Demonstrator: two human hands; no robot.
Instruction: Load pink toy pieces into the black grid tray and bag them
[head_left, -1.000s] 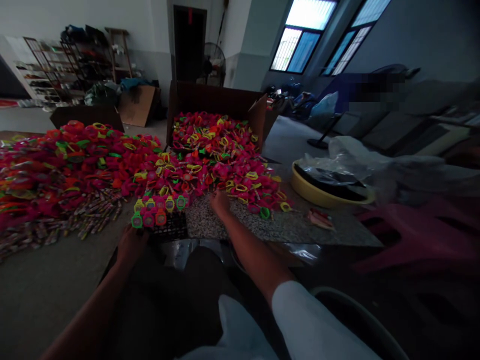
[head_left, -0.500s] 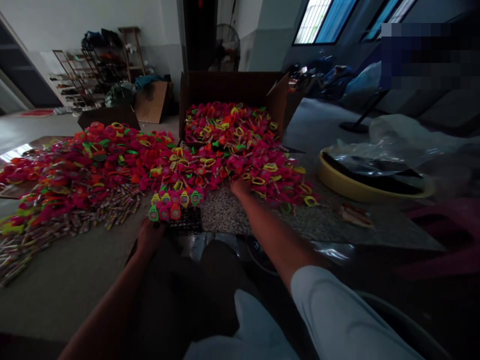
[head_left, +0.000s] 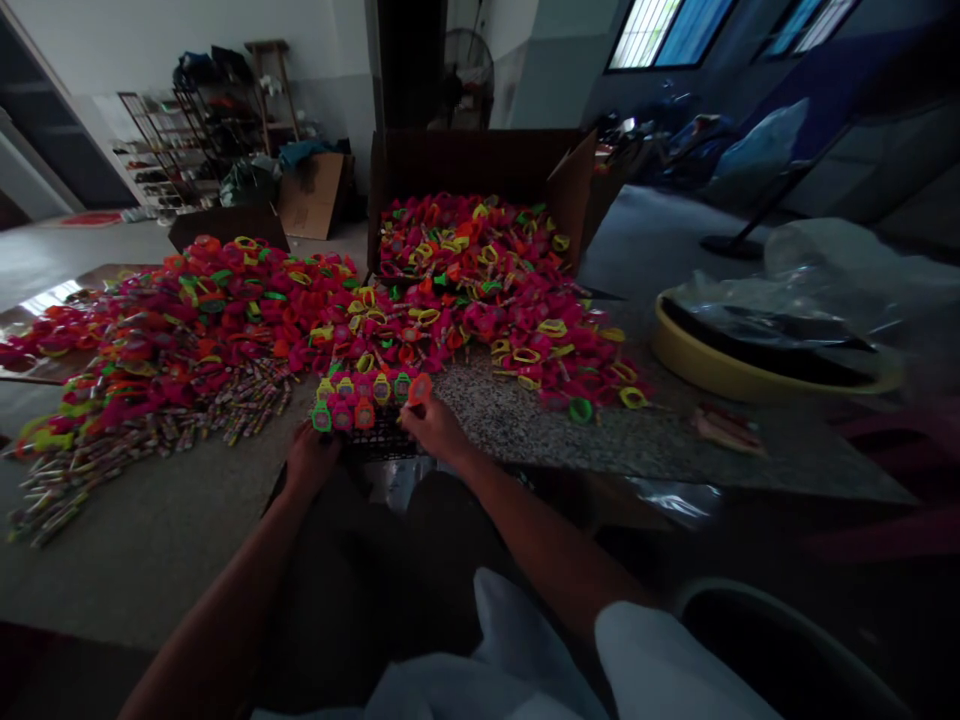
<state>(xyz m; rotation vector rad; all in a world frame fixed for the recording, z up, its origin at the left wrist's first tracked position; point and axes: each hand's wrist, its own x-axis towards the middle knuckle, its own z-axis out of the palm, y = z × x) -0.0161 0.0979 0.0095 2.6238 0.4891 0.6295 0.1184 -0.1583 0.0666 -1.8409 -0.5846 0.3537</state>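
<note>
A black basket (head_left: 373,443) at the table's front edge bears two rows of toy watches, green, yellow, pink and orange. My right hand (head_left: 435,428) is closed on an orange toy watch (head_left: 420,389) at the right end of the rows. At the basket's left front corner is my left hand (head_left: 312,458), beside a green watch (head_left: 322,416); its fingers are too dark to make out. Behind the basket spreads a large pile of pink, orange, yellow and green watches (head_left: 247,300).
An open cardboard box (head_left: 480,160) full of watches stands behind. Printed sticks (head_left: 172,430) lie on the table (head_left: 165,530) at the left. A yellow tub (head_left: 697,360) with clear plastic sits at the right, near a small packet (head_left: 727,428). Shelves stand farther back.
My right hand has come back from the pile to the basket's right side, now with an orange watch. My left hand stays by the basket's corner. The view has shifted slightly.
</note>
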